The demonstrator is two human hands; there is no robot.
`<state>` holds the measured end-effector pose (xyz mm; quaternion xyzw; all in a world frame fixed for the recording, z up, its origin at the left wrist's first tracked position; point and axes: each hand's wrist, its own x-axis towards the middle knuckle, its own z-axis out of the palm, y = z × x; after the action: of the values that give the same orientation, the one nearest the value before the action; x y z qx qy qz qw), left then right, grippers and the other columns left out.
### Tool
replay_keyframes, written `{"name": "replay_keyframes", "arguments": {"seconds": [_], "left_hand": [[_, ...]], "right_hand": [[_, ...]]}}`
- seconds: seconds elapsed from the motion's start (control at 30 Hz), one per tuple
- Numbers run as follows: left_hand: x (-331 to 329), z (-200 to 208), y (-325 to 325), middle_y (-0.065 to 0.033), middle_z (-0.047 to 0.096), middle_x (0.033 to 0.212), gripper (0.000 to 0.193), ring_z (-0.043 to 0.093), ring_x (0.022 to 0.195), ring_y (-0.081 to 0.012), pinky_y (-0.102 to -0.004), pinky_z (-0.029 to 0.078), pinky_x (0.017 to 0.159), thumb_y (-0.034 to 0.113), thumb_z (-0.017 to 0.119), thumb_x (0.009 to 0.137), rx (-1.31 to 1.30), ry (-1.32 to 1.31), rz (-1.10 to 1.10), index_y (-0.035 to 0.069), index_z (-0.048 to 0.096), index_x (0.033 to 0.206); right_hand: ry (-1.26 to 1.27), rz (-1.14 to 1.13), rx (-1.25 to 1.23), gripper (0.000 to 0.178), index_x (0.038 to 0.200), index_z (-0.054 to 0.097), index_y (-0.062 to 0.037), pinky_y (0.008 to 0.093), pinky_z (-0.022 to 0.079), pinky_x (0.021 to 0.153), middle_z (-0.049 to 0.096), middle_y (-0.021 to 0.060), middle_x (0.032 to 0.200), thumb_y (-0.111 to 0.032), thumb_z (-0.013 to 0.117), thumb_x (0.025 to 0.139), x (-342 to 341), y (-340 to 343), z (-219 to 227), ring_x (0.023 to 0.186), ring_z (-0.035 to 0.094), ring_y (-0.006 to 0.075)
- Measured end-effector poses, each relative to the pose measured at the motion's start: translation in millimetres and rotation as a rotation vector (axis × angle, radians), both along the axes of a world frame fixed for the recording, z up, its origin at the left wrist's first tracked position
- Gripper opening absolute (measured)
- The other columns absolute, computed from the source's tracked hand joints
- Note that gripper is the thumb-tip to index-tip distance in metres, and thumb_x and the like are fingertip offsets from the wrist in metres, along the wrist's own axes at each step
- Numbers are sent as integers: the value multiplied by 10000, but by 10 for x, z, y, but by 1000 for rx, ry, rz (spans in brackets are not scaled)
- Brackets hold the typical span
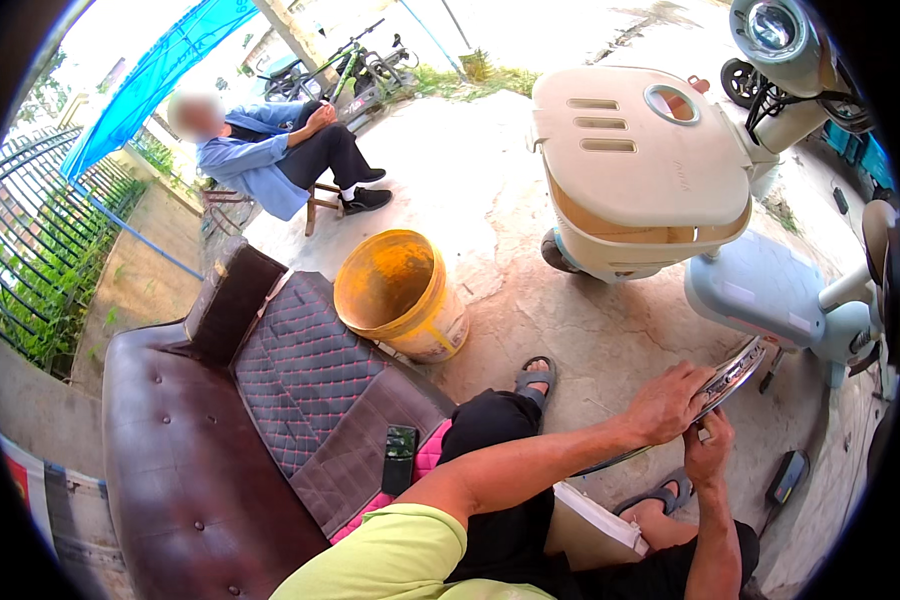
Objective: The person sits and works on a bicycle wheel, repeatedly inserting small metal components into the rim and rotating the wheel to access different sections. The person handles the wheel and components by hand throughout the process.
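Both my hands are on a long, flat, shiny piece with a silver, mirror-like face (738, 376), perhaps a lamp unit; its exact kind is unclear. It slants up to the right, in front of the scooter. My left hand (670, 402) grips its near left part from above, fingers bent over the edge. Below, my right hand (708, 447) pinches at its underside, where my fingers are partly hidden. A thin dark cable (615, 460) shows under my left forearm; whether it joins the piece is hidden. The pale blue-grey scooter body (755, 290) stands just beyond.
A beige lidded basket (640, 160) sits on the scooter's front. To the left are a yellow bucket (395, 290) and a brown sofa (200, 470) with a black phone (400, 458) on it. A black device (788, 477) lies at right. Another person (270, 150) sits farther back.
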<state>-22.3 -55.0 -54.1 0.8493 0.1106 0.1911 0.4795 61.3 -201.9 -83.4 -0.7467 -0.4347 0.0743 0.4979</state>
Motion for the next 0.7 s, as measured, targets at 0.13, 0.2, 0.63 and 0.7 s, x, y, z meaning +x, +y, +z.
{"name": "replay_keyframes", "arguments": {"seconds": [0.13, 0.2, 0.63, 0.7], "left_hand": [[31, -59, -1, -195, 601, 1151, 365, 585, 1084, -417, -499, 484, 926, 143, 555, 989, -28, -38, -40, 56, 549, 1344], [37, -27, 8, -197, 604, 1163, 362, 574, 1107, -417, -496, 475, 948, 137, 552, 990, -51, -33, -70, 51, 549, 1342], [58, -99, 59, -217, 607, 1170, 324, 566, 1118, -424, -496, 470, 958, 155, 534, 998, -71, 28, -34, 45, 541, 1302], [62, -92, 49, -215, 606, 1166, 323, 566, 1114, -424, -496, 470, 956, 157, 534, 997, -69, 27, -29, 47, 539, 1300]], "right_hand": [[23, -61, -18, 48, 903, 653, 36, 296, 485, 699, 637, 117, 894, 6, 670, 869, 118, -47, 67, 760, 610, 195], [138, -142, 14, 48, 892, 645, 26, 279, 482, 714, 633, 84, 892, -14, 671, 895, 163, -61, 36, 781, 602, 161], [257, -66, 99, 125, 1031, 695, 40, 286, 503, 782, 659, 83, 1035, 43, 614, 935, 292, 66, -180, 900, 628, 169], [168, -83, 107, 133, 1038, 693, 41, 304, 507, 801, 668, 101, 1044, 43, 615, 930, 277, 94, -205, 907, 641, 197]]}}
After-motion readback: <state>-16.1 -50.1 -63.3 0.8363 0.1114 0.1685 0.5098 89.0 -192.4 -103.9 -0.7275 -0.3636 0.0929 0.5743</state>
